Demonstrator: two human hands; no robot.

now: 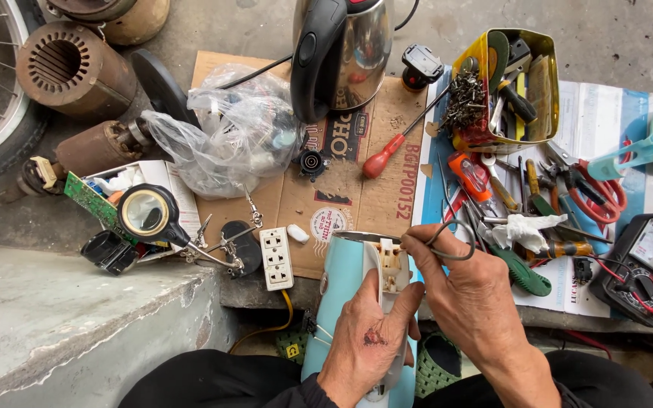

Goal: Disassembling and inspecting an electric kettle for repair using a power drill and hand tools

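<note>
While beside tools (538, 189): hands on blue kettle (341, 287).

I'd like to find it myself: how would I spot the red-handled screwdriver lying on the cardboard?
Start at the shiny steel kettle standing at the top of the flattened cardboard sheet. Just right of its base, the red-handled screwdriver lies slanted on the cardboard, its thin shaft pointing up toward the yellow tin of tools. Unlike the other screwdrivers piled on the papers to the right, it lies alone and has a rounded, bulbous red handle.
</note>
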